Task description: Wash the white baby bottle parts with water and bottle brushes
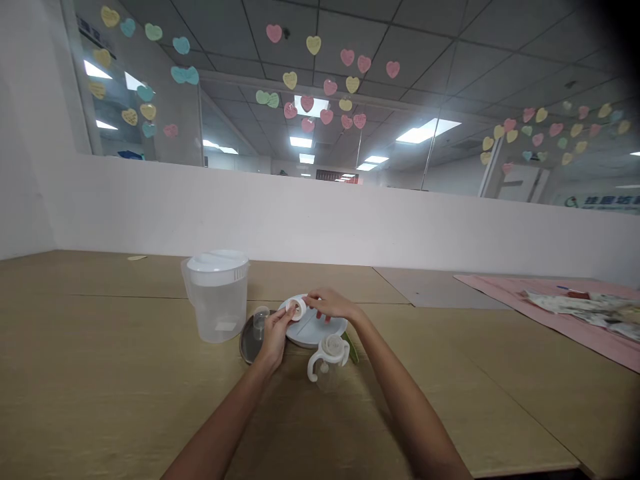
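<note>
Between the fingers of my left hand (pixel 273 337) is a small white screw ring (pixel 297 309), tilted so that its round opening shows. My right hand (pixel 329 303) reaches in from the other side, thumb and forefinger at the ring's right edge and the other fingers bent down. Below both hands lies a round white lid or plate (pixel 310 333) with a line across it. Closer to me stands a clear baby cup (pixel 329 373) with a white two-handled top (pixel 332 346). A small clear cup (pixel 261 320) sits on a dark round dish (pixel 249 343) beside my left hand.
A large translucent pitcher (pixel 220 307) with a white lid stands at the left. Something green (pixel 353 348) lies partly under the white plate. On the right, a pink cloth (pixel 500 293) bears several papers or bags. A white wall (pixel 325 220) with windows closes off the table's back.
</note>
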Available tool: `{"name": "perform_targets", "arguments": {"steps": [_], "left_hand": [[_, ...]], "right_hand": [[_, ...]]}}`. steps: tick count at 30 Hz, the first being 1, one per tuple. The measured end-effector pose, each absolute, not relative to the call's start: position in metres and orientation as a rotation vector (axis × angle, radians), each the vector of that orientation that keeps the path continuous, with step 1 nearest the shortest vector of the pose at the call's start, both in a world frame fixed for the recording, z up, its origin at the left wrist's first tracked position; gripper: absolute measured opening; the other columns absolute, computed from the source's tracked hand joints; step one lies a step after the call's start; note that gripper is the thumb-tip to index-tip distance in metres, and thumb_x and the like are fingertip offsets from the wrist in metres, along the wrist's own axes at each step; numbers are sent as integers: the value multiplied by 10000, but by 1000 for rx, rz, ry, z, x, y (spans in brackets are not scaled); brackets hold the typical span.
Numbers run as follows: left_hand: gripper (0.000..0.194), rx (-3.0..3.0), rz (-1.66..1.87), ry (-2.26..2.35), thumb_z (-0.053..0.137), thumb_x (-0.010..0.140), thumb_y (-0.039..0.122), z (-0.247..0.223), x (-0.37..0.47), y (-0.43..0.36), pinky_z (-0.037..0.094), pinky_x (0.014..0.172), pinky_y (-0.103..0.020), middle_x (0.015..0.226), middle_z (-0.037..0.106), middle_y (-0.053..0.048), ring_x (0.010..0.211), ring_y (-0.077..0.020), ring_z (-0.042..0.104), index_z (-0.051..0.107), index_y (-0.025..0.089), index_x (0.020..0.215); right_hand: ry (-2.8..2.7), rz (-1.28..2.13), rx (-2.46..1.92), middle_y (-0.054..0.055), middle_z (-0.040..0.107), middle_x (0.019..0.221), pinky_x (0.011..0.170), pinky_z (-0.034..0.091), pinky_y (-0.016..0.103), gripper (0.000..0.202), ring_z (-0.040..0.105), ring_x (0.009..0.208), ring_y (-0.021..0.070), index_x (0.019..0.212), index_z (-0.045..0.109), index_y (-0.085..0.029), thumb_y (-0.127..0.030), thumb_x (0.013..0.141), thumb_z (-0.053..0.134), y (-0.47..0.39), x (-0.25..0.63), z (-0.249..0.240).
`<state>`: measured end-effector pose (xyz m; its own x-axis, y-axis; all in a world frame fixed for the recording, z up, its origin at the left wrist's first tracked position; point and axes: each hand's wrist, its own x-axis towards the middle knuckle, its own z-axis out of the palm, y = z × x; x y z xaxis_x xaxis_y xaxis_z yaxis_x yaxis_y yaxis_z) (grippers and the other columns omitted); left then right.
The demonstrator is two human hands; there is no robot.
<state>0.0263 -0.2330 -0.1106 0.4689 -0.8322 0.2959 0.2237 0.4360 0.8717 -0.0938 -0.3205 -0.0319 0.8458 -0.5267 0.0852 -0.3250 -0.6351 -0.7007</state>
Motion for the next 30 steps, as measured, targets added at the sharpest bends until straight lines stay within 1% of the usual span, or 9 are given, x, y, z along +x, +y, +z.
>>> {"name": "perform_targets", "arguments": {"steps": [3, 8, 11, 14, 17, 20, 23, 26, 30], "left_hand": [[242, 787, -814, -786, 654, 617, 356, -107, 29, -233, 438, 628, -240, 703, 635, -56, 663, -139, 567, 649, 125, 689], [218, 627, -952, -765, 622, 656, 270, -104, 32, -234, 456, 733, -282, 791, 643, -85, 724, -147, 583, 636, 87, 773], [284, 519, -1087, -732, 524, 746, 307, -106, 35, -234, 450, 810, -343, 987, 619, -96, 859, -173, 588, 600, 131, 956], [348, 459, -1213, -747, 470, 794, 332, -106, 36, -233, 429, 872, -380, 1142, 551, -83, 958, -179, 566, 516, 195, 1111], [360, 494, -1212, -813, 544, 757, 238, -106, 34, -231, 430, 877, -359, 1082, 581, -83, 924, -174, 578, 508, 173, 1110], [343, 504, -1157, -845, 615, 684, 166, -105, 33, -228, 449, 849, -299, 973, 617, -71, 855, -151, 590, 547, 135, 1019], [304, 474, -1137, -828, 638, 636, 177, -104, 36, -225, 468, 814, -258, 918, 621, -62, 822, -140, 584, 568, 119, 926], [324, 489, -1097, -786, 634, 604, 171, -104, 40, -222, 493, 752, -240, 867, 621, -41, 796, -141, 581, 568, 146, 920], [311, 462, -1080, -818, 636, 595, 153, -105, 39, -223, 501, 734, -257, 851, 629, -42, 761, -145, 586, 580, 140, 901]], "right_hand": [[517, -293, -2196, 6, 511, 651, 346, 368, 152, 366, 509, 494, 76, 721, 495, -145, -491, 799, 405, -316, -87, -36], [348, -414, -2018, -54, 377, 495, 339, 287, 153, 357, 429, 425, 59, 616, 427, -160, -474, 787, 417, -310, -80, -37], [448, -543, -2113, -60, 365, 424, 363, 256, 163, 359, 356, 382, 46, 550, 409, -157, -416, 798, 398, -311, -79, -36], [564, -662, -2279, -52, 392, 385, 403, 268, 172, 359, 346, 378, 45, 514, 434, -147, -358, 801, 387, -313, -80, -35], [556, -630, -2315, -48, 404, 384, 400, 267, 180, 373, 362, 373, 49, 499, 433, -147, -364, 800, 392, -312, -81, -35], [417, -531, -2130, -58, 373, 390, 379, 272, 183, 391, 371, 361, 51, 508, 395, -161, -428, 793, 410, -306, -81, -33], [264, -480, -1844, -82, 312, 403, 369, 293, 181, 392, 376, 358, 52, 549, 378, -171, -493, 749, 476, -297, -79, -31], [168, -494, -1654, -98, 274, 403, 374, 320, 184, 404, 377, 343, 51, 564, 359, -179, -513, 697, 543, -292, -74, -32], [146, -517, -1674, -93, 287, 399, 390, 353, 198, 402, 402, 344, 64, 555, 354, -181, -513, 703, 525, -292, -72, -33]]}}
